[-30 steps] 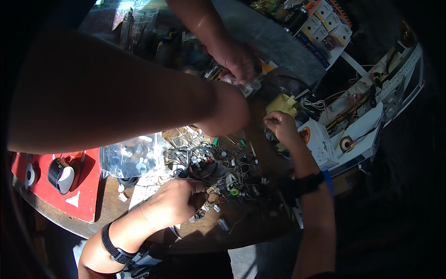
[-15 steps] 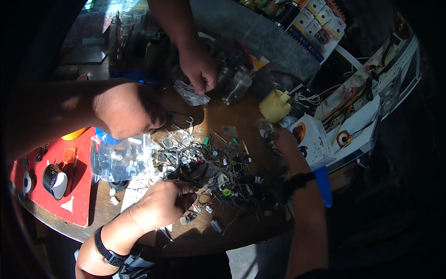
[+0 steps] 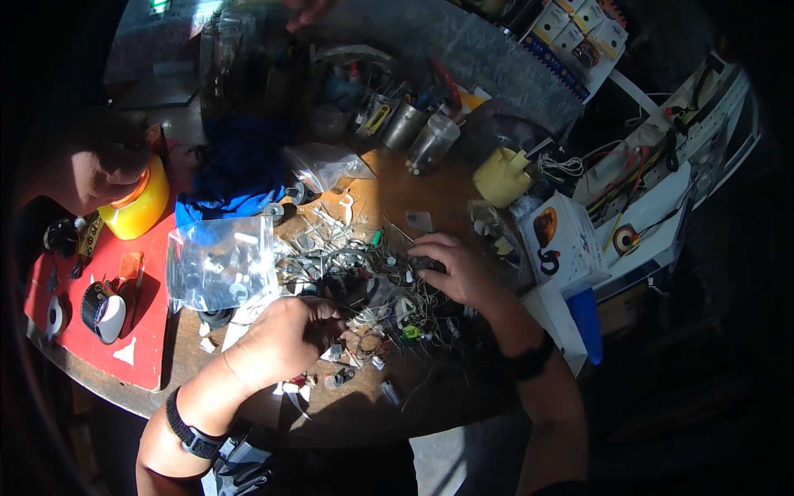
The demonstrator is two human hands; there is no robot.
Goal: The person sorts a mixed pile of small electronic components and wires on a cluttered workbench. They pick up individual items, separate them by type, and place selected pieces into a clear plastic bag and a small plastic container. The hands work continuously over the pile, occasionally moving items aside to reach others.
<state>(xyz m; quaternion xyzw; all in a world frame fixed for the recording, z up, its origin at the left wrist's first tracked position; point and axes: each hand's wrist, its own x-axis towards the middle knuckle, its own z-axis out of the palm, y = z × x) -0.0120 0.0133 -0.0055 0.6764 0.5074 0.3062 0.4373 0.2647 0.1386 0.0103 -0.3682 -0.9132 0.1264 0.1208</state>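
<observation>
A heap of small electronic parts, wires and bits (image 3: 364,285) covers the middle of the wooden table. At its near left edge my left hand (image 3: 285,339) is closed, fingertips pinched together; whatever they hold is hidden in shadow. My right hand (image 3: 459,269) reaches over the heap's right side, fingers curved and thumb apart, with a dark gap between them; no held thing can be made out. A clear plastic bag with small parts inside (image 3: 222,264) lies left of the heap. Behind my right hand rests another clear bag of parts (image 3: 500,240).
A co-worker's hand (image 3: 99,174) is by a yellow container (image 3: 142,202) on a red board (image 3: 149,339); another hand (image 3: 308,11) shows at the top. Further items include blue cloth (image 3: 227,174), a flattened clear bag (image 3: 331,165), a yellow cup (image 3: 500,178) and a white box (image 3: 566,240).
My right hand has moved left from the right-hand bag onto the heap. The co-worker's arms have drawn back, leaving a clear bag behind the heap. My left hand stays nearly in place.
</observation>
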